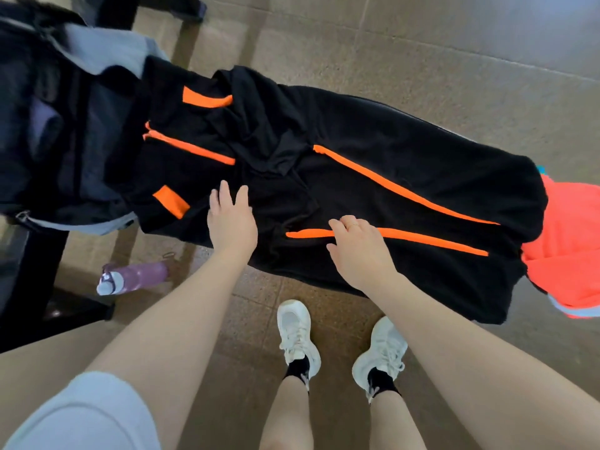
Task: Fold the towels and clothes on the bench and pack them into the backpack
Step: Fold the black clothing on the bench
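Observation:
Black trousers with orange stripes [406,177] lie spread along the bench, covering it from the middle to the right. A black garment with orange patches [194,147] lies crumpled at their left end. My left hand [231,219] rests flat on the black cloth near an orange patch, fingers straight. On the near orange stripe lies my right hand [358,251], fingers bent down onto the fabric. An open dark backpack with grey trim [65,131] stands at the bench's left end. A bright orange-red garment [571,248] lies at the right end, partly under the trousers.
A purple water bottle [133,277] lies on the tiled floor below the backpack. My white shoes [298,332] stand close to the bench's near edge. A dark object [39,280] sits at the left beside the bottle.

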A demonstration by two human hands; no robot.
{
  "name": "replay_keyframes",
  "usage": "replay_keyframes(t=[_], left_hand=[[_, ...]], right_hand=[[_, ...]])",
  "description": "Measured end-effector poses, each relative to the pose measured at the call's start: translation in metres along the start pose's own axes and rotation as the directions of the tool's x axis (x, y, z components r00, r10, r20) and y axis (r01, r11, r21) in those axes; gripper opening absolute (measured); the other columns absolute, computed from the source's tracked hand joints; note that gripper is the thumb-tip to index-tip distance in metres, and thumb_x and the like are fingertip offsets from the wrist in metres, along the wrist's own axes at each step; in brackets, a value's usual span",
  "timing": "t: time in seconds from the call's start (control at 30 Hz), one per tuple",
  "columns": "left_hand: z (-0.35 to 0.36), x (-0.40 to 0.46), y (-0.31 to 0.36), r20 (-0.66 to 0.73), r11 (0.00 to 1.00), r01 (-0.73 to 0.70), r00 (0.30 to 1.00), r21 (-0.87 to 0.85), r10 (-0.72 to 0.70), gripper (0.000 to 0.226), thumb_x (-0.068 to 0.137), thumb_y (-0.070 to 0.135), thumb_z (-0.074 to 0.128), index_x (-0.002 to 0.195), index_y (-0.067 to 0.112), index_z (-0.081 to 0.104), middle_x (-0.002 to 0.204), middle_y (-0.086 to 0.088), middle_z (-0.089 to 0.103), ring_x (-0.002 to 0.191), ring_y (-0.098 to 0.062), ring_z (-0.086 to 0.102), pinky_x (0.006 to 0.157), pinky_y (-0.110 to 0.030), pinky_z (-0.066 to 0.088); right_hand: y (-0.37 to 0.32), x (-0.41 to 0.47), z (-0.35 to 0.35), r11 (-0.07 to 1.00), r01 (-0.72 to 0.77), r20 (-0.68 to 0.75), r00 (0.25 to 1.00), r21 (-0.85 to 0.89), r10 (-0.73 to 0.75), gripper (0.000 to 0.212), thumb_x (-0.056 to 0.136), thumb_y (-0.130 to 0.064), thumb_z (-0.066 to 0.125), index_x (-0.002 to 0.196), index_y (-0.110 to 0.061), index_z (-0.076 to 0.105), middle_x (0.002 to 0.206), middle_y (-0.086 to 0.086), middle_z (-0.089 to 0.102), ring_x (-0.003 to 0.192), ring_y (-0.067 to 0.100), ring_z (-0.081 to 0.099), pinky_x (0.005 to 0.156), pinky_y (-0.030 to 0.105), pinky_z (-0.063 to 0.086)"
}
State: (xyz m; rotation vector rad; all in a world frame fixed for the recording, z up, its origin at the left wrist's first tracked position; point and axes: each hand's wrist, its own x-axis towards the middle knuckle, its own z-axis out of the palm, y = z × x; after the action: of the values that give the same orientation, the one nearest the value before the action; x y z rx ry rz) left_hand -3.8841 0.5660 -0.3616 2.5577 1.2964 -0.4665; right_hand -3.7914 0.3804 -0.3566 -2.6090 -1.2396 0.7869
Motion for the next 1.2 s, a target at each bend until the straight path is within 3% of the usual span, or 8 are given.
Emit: replay_keyframes(t=[0.13,0.37,0.47,0.63,0.77,0.9,1.0,1.2], left_hand=[[-0.008,0.021,-0.014,-0.014,1.000,0.022,1.000,-0.009,-0.022,0.045,0.094,0.027,0.050,0.134,0.010,0.039,0.130,-0.014,0.047,0.120,-0.034,0.042,0.094,-0.042,0.036],[-0.020,0.025,-0.039,-0.100,0.976,-0.213,0.973,-0.043,0.208,0.021,0.097,0.022,0.042,0.105,0.007,0.054,0.093,-0.014,0.064,0.092,-0.036,0.057,0.071,-0.040,0.036],[-0.026,0.022,-0.059,-0.263,0.947,-0.254,0.944,-0.196,0.199,0.014,0.094,0.014,0.049,0.095,0.001,0.055,0.064,-0.019,0.060,0.062,-0.038,0.058,0.056,-0.034,0.032],[-0.017,0.014,-0.068,-0.201,0.955,-0.137,0.976,-0.264,0.085,0.016,0.087,0.008,0.056,0.102,0.003,0.053,0.093,-0.019,0.060,0.085,-0.038,0.056,0.069,-0.043,0.042],[0.004,0.002,-0.042,-0.467,0.824,-0.551,0.767,-0.130,0.440,0.031,0.084,0.002,0.040,0.114,0.004,0.045,0.127,-0.019,0.046,0.115,-0.033,0.043,0.096,-0.041,0.034],[0.015,0.010,-0.019,-0.081,0.758,-0.650,0.754,0.056,0.652,0.053,0.094,0.026,0.032,0.145,0.014,0.025,0.154,-0.009,0.021,0.141,-0.027,0.019,0.115,-0.037,0.014],[0.024,0.015,-0.018,0.196,0.835,-0.536,0.838,0.121,0.510,0.069,0.096,0.049,0.028,0.148,0.021,-0.007,0.157,-0.003,-0.014,0.144,-0.023,-0.009,0.116,-0.037,-0.004],[-0.017,-0.005,-0.007,0.270,0.783,-0.599,0.791,0.167,0.548,0.074,0.095,0.049,0.034,0.149,0.017,-0.006,0.157,-0.008,-0.009,0.144,-0.026,-0.003,0.116,-0.038,0.003]], right_hand=[[-0.036,0.030,-0.001,0.966,-0.168,0.019,0.986,0.197,0.167,0.040,0.097,-0.036,0.042,0.126,-0.009,0.048,0.117,0.008,0.057,0.109,0.027,0.052,0.090,0.038,0.042],[-0.068,0.080,-0.009,0.293,-0.534,0.232,0.710,0.793,0.664,0.021,0.088,-0.023,0.062,0.106,-0.012,0.061,0.081,-0.007,0.057,0.084,0.013,0.053,0.077,0.026,0.042],[-0.074,0.088,-0.018,0.487,-0.417,0.043,0.791,0.768,0.610,0.005,0.090,-0.019,0.058,0.095,-0.018,0.060,0.078,-0.011,0.056,0.073,0.004,0.053,0.067,0.017,0.041],[-0.077,0.095,-0.022,0.507,-0.423,0.030,0.789,0.751,0.613,0.027,0.094,-0.019,0.052,0.121,-0.013,0.050,0.106,0.000,0.061,0.083,0.013,0.063,0.079,0.027,0.050],[-0.077,0.070,-0.013,0.920,-0.253,-0.246,0.911,0.301,0.331,0.048,0.092,-0.013,0.053,0.138,-0.008,0.039,0.146,0.011,0.036,0.128,0.025,0.044,0.103,0.031,0.037],[-0.066,0.035,0.024,0.989,0.094,-0.034,0.995,-0.110,-0.098,0.067,0.085,-0.026,0.064,0.142,-0.005,0.035,0.150,0.013,0.032,0.138,0.029,0.033,0.111,0.043,0.026],[-0.041,0.015,0.030,0.975,-0.045,0.121,0.990,-0.218,0.073,0.075,0.087,-0.042,0.058,0.146,-0.009,0.026,0.154,0.012,0.025,0.140,0.029,0.028,0.110,0.048,0.026],[0.020,-0.046,-0.038,0.927,-0.321,0.373,0.850,-0.195,0.373,0.064,0.099,-0.044,0.032,0.150,-0.018,0.004,0.158,0.005,-0.011,0.146,0.024,0.001,0.118,0.040,0.013]])
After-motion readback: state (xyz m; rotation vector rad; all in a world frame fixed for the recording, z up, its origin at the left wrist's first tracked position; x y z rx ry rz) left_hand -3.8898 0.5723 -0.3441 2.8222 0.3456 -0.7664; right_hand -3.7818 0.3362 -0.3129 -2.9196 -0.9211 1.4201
